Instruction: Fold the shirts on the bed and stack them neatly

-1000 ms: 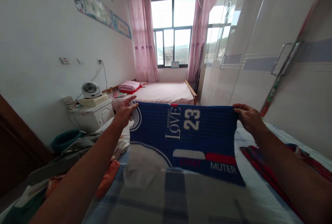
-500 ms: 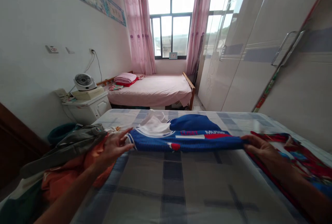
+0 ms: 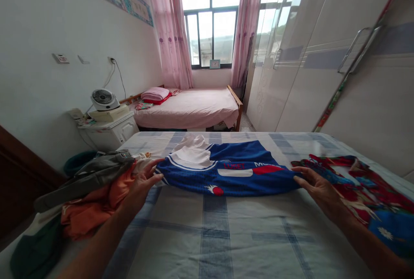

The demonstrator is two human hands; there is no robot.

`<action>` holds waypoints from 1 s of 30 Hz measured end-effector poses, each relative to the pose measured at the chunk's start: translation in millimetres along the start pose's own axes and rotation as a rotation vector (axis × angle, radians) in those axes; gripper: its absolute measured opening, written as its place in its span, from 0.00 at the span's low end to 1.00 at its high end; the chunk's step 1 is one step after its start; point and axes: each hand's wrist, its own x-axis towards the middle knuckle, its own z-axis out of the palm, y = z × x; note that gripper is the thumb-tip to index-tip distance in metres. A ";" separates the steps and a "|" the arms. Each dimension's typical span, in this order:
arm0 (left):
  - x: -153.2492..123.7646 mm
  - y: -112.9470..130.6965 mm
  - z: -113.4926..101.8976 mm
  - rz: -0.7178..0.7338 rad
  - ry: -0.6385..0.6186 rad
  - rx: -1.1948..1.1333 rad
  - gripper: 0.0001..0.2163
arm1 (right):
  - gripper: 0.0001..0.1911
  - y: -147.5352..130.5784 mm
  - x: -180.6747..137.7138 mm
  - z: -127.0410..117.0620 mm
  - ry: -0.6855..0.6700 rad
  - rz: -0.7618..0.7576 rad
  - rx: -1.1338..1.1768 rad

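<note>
In the head view, a blue and white fabric jersey [image 3: 194, 180] lies across a bed [image 3: 252, 240] with a pale blue-and-white checked cloth cover, nearer the bed's far edge and about midway between its left and right edges. The jersey is doubled over, its folded edge toward the person, with a red ball print on the front and red and white lettering behind. The left hand [image 3: 145, 180] pinches the jersey's left end between thumb and fingers; the right hand [image 3: 315, 184] grips its right end the same way, the hands set wide apart. Along the bed's left edge, beside the left forearm, sits a loose heap of grey cloth [image 3: 86, 177], orange cloth [image 3: 87, 216] and dark green cloth [image 3: 37, 244]. Along the right edge, by the right forearm, spreads a red and blue patterned garment [image 3: 371, 188]. Beyond the far edge stands a second bed with a pink sheet [image 3: 197, 106]; past the far left corner, a round white plastic fan [image 3: 104, 99] rests on a pale box [image 3: 110, 114].
</note>
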 end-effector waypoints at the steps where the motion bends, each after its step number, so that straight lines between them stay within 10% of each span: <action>1: -4.4 1.0 -0.9 0.010 -0.017 -0.027 0.28 | 0.25 -2.1 -3.0 -2.0 -0.011 0.016 0.020; 7: -17.8 1.2 -6.1 -0.260 -0.108 -0.079 0.37 | 0.24 -7.0 -14.9 -7.9 -0.148 0.041 -0.069; 27: -26.2 -15.0 -44.7 -0.226 -0.276 0.571 0.21 | 0.24 -8.2 -29.4 -18.0 -0.207 -0.020 -0.474; 30: -24.4 -7.8 -32.2 -0.045 -0.098 0.902 0.20 | 0.25 -8.5 -23.5 -15.0 -0.060 -0.134 -0.581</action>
